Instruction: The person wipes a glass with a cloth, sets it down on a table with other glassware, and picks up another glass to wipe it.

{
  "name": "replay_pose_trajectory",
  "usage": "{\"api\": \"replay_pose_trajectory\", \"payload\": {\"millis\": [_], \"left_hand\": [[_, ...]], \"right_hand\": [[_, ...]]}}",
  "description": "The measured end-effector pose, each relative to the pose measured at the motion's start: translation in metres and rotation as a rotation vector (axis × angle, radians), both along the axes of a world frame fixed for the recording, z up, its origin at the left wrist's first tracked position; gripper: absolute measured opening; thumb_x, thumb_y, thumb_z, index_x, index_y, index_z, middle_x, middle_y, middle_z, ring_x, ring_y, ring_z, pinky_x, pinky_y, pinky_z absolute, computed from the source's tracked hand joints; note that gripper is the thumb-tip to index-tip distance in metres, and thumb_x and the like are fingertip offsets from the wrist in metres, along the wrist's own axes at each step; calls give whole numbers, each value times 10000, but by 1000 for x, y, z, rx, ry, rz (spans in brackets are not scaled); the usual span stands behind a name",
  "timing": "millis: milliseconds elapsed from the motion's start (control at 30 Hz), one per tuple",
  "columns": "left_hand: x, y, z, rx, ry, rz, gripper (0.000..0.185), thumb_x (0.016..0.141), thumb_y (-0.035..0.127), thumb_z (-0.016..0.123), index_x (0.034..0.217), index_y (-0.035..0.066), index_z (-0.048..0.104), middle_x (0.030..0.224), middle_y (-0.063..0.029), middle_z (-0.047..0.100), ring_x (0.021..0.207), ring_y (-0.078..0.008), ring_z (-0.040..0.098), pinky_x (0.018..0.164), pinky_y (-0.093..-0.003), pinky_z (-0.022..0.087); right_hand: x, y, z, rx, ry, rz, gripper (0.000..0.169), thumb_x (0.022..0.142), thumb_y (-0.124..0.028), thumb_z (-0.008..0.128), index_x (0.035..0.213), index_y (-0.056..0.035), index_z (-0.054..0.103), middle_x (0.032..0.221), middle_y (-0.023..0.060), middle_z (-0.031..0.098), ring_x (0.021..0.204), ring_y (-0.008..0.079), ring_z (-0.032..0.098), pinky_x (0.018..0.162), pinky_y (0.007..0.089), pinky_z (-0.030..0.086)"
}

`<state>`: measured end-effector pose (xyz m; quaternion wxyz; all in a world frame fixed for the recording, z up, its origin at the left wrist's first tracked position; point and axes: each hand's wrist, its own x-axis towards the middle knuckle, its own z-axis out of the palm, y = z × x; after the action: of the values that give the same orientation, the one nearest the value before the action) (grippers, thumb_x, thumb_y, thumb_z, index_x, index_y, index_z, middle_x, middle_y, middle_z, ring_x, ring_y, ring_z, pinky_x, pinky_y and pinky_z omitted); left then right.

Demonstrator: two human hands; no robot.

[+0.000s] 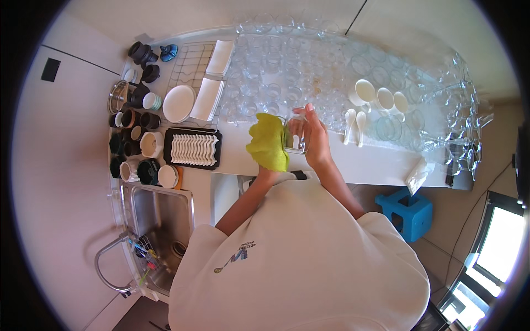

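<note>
A yellow-green cloth (268, 142) drapes over my left hand (270, 167) and hides its fingers. My right hand (318, 138) holds a clear glass cup (296, 138) by its side, with the cloth against the cup's left side. Both hands are near the front edge of the white counter (356, 163). Beyond them stand many clear glasses (273, 91) in rows. To the right of my right hand lie two white spoons (361, 124), with several cream cups (364, 92) behind them.
At left are white plates (179, 104), a wire rack (190, 58), a black tray (167, 151) of wavy white pieces, dark cups (148, 171) and a steel sink (191, 207). Stemmed glasses (472, 124) lie at far right. A blue plastic stool (418, 217) stands below the counter.
</note>
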<state>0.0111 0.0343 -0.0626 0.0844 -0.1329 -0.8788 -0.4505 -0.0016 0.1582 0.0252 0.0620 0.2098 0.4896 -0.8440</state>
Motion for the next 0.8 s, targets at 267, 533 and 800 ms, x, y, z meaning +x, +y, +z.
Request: {"api": "replay_pose_trajectory", "payload": {"millis": [267,533,800], "left_hand": [[3,3,9,217,48,-126,399,887,148,491,1252,32,381,1169,-73,481,1085,-165,473,896,-291,394],[2,8,20,642,-472,-358,377,893,186,483,1230,33,407,1139,-77,499,1051,-163,491,868,-287,409],[-3,15,19,898,-579,-323,364,899,224,475,1207,34,433,1110,-82,517,1018,-161,509,841,-282,425]], "right_hand": [[8,-17,-11,-369,58,-88,339,887,-393,485,991,-70,505,893,50,556,900,168,513,833,296,381],[-8,-1,-11,-493,77,-248,334,857,-446,507,999,-145,480,835,168,606,782,299,596,747,407,461],[1,-1,-6,-72,193,-234,405,903,-393,455,1065,-23,460,781,131,602,715,234,601,678,344,468]]}}
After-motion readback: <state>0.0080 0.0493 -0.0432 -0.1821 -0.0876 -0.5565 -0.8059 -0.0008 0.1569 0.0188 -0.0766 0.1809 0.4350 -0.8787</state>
